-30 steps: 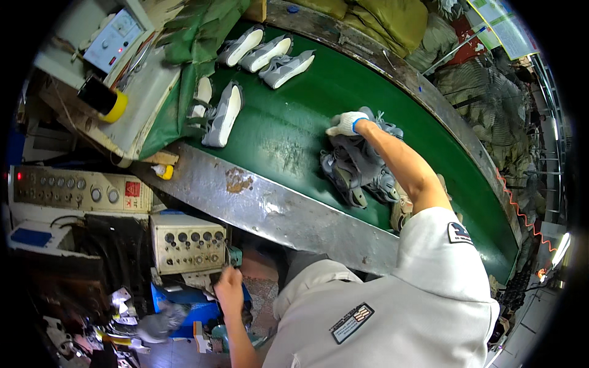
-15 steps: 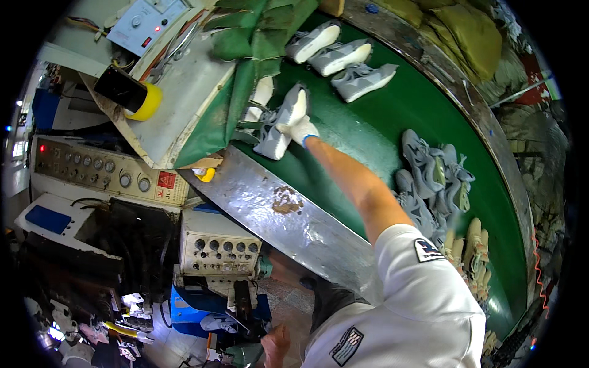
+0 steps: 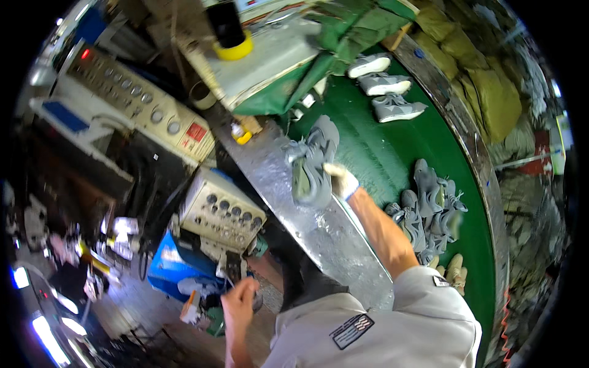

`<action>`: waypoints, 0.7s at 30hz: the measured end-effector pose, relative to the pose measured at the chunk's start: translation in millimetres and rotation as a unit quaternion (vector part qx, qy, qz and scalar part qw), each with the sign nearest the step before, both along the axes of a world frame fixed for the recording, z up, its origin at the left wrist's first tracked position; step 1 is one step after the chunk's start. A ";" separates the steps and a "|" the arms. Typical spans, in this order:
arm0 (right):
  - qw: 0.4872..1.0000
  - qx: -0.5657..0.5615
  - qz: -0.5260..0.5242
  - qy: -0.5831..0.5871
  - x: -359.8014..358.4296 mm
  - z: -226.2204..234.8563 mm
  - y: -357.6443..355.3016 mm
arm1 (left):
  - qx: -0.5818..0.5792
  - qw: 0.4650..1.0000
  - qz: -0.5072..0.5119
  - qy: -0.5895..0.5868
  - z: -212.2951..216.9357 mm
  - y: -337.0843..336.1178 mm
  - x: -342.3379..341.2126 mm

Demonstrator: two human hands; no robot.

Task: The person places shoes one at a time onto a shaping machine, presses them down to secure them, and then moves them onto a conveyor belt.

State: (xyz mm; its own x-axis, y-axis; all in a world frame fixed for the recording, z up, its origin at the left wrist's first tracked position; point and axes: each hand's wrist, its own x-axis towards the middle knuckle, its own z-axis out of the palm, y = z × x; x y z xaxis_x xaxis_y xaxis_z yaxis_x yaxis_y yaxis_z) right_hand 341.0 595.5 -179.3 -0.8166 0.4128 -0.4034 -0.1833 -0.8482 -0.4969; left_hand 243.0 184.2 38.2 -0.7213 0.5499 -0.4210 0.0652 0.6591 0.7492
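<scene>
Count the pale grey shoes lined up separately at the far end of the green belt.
3: the top shoe, the middle shoe and the lowest shoe lie side by side on the green belt. More may be hidden under the green cloth beside them.

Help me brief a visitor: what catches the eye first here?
The gloved right hand grips a grey shoe over the metal rim of a green belt. A grey shoe pile lies at right; three pale shoes sit further up.
</scene>
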 end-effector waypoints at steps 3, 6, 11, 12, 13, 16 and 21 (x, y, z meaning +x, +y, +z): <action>0.968 -0.227 0.019 0.103 -14.8 90.7 -106.1 | 0.091 0.994 0.044 0.046 11.3 7.2 -48.6; 0.925 -0.338 0.076 0.160 -45.9 99.4 -191.1 | 0.209 0.968 0.119 -0.067 14.9 13.7 -103.0; 0.968 -0.193 0.142 0.072 -129.5 111.2 -304.0 | 0.228 0.939 0.211 -0.147 43.6 -60.1 -164.5; 0.974 -0.160 0.150 0.056 -137.7 111.3 -321.0 | 0.226 0.932 0.239 -0.149 46.9 -82.0 -168.9; 0.963 -0.164 0.215 -0.004 -145.0 161.8 -331.9 | 0.225 0.922 0.276 -0.150 45.0 -112.5 -175.5; 0.970 -0.055 0.237 0.021 -182.8 176.7 -362.9 | 0.287 0.891 0.331 -0.121 33.7 -163.2 -195.2; 0.960 0.066 0.263 0.066 -249.2 208.2 -411.1 | 0.388 0.808 0.440 -0.062 31.4 -212.3 -216.7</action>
